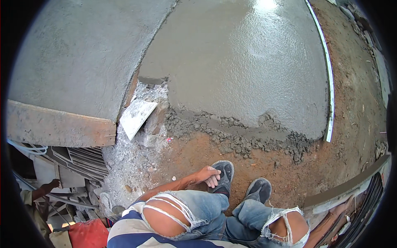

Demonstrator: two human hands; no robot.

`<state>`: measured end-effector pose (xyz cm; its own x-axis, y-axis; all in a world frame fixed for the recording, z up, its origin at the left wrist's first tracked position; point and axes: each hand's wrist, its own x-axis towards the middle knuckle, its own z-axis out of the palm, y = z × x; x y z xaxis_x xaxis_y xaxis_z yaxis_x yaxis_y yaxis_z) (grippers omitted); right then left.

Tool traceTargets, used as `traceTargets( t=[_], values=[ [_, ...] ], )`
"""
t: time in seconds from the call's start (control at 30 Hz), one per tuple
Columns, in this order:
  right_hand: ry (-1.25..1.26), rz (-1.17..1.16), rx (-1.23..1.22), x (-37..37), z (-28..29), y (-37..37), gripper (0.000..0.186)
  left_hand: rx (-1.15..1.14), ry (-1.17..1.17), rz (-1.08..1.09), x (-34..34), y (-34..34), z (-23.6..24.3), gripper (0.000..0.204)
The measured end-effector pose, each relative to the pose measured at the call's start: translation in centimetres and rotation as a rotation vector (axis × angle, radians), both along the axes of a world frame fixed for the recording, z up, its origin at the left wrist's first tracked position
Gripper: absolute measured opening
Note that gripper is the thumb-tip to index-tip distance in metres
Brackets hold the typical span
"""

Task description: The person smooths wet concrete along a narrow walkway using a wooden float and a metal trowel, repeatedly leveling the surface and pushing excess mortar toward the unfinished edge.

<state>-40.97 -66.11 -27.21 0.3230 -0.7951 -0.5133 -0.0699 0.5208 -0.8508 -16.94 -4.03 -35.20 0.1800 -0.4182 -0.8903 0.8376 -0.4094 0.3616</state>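
Note:
My left hand point(210, 175) hangs over my dark shoe point(223, 173), empty, its fingers loosely bent and slightly apart. On the right, my right hand point(344, 205) is at the lower edge of a long board point(347, 184) with a grey, cement-smeared face; it appears to grip that edge, though most fingers are hidden. In front of my feet lies a slab of wet concrete point(244, 74), smooth and shiny. Its near edge is a rough, crumbly strip of mortar point(231, 134). A thin pale straight strip point(328, 91) borders the slab's right side.
Left of the wet slab is a duller concrete surface point(78, 53), edged by a wooden plank point(62, 126). A broken white tile point(137, 117) rests on rubble. Bare reddish soil point(186, 153) lies around my feet. At lower left another person's arm point(44, 189) shows beside stacked ribbed material point(84, 161).

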Motion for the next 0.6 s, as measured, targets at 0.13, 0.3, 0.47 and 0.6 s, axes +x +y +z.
traceTargets(
  t=[0.13, 0.3, 0.47, 0.6],
  values=[
    [0.132, -0.024, 0.050, -0.8, -5.2, -2.0, 0.047, -0.022, -0.026, -0.005, -0.5, 0.2, -0.1, 0.039],
    [0.159, 0.034, -0.235, 6.1, -1.5, 2.8, 0.031, -0.030, -0.145, 0.019, -1.5, 0.6, -0.9, 0.037],
    [-0.250, 0.378, -0.294, 16.2, 5.1, 4.4, 0.026, 0.074, -0.362, -0.097, -1.5, -0.7, 1.8, 0.031],
    [-0.137, 0.648, -0.486, 25.2, 8.8, 10.1, 0.042, -0.030, -0.499, -0.047, -0.7, -4.1, 5.9, 0.031]
  ],
)
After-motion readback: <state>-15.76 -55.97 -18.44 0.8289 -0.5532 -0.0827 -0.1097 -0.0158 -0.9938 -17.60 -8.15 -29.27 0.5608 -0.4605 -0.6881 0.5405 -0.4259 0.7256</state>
